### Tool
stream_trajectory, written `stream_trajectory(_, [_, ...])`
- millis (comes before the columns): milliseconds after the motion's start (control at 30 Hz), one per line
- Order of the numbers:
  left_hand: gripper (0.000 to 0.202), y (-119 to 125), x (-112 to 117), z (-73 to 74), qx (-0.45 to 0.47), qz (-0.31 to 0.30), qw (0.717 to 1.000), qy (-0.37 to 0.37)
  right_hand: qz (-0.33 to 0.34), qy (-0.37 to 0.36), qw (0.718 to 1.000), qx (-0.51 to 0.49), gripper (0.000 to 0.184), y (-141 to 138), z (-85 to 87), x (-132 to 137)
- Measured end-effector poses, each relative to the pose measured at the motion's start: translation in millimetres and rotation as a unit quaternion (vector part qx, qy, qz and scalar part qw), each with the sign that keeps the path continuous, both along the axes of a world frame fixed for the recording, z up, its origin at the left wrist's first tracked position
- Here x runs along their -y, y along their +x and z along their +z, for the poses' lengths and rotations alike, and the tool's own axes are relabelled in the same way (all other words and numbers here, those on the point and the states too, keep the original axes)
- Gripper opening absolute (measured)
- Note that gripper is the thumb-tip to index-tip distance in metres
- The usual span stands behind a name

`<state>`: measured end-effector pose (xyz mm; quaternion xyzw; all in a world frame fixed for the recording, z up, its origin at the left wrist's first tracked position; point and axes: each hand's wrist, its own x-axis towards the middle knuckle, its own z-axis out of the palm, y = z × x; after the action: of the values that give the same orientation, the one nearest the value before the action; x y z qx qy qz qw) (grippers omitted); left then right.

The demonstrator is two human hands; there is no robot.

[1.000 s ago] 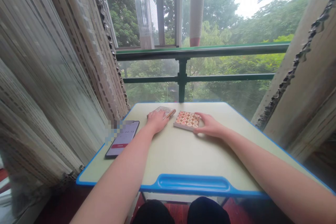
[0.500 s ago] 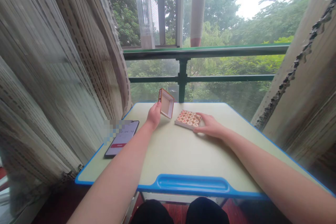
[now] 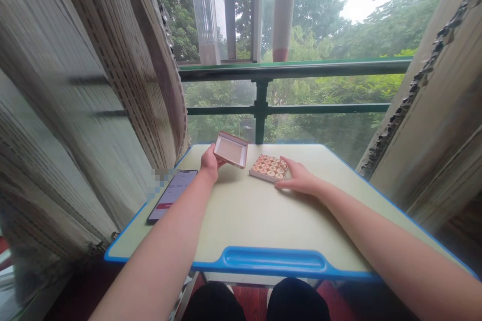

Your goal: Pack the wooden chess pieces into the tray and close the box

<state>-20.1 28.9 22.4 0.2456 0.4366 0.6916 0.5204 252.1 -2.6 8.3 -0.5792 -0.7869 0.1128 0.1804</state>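
My left hand (image 3: 210, 161) grips an empty box lid (image 3: 230, 150) by its left side. The lid is held above the far part of the table, tilted, its hollow inside facing me. To its right a shallow box (image 3: 259, 177) lies on the tabletop, filled with rows of round Chinese chess pieces (image 3: 269, 165) with red and dark marks. My right hand (image 3: 299, 175) holds this box at its right edge, thumb at the near corner and fingers at the far one.
The pale table (image 3: 241, 210) has a blue rim with a moulded pen groove (image 3: 274, 259) at the near edge. A phone (image 3: 171, 195) showing a timer lies at the left, partly behind my left forearm. Beyond the table stands a green railing (image 3: 293, 68); curtains (image 3: 150, 60) hang on both sides.
My left hand has turned the lid from nearly upright to a flatter tilt, showing more of its inside, and shifted slightly left. My right hand stays on the box of pieces.
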Motion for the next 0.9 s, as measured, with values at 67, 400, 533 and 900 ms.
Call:
stream_trajectory(67, [0.025, 0.0, 0.5, 0.2, -0.003, 0.006, 1.0, -0.002, 0.0, 0.008, 1.0, -0.007, 0.102, 0.3, -1.2, -1.3])
stream_trajectory(400, [0.028, -0.3, -0.3, -0.8, -0.027, 0.022, 0.999, 0.031, 0.062, -0.018, 0.998, -0.018, 0.098, 1.5, 4.0, 4.7])
stream_trajectory(533, [0.028, 1.0, 0.8, -1.1, -0.026, 0.006, 0.999, 0.041, 0.103, -0.036, 0.994, -0.029, 0.098, -0.4, 6.0, 9.7])
stream_trajectory(900, [0.03, 4.8, 7.4, 0.7, 0.023, -0.134, 0.989, 0.06, 0.085, -0.071, 0.994, -0.004, 0.106, -3.4, 8.6, 13.4])
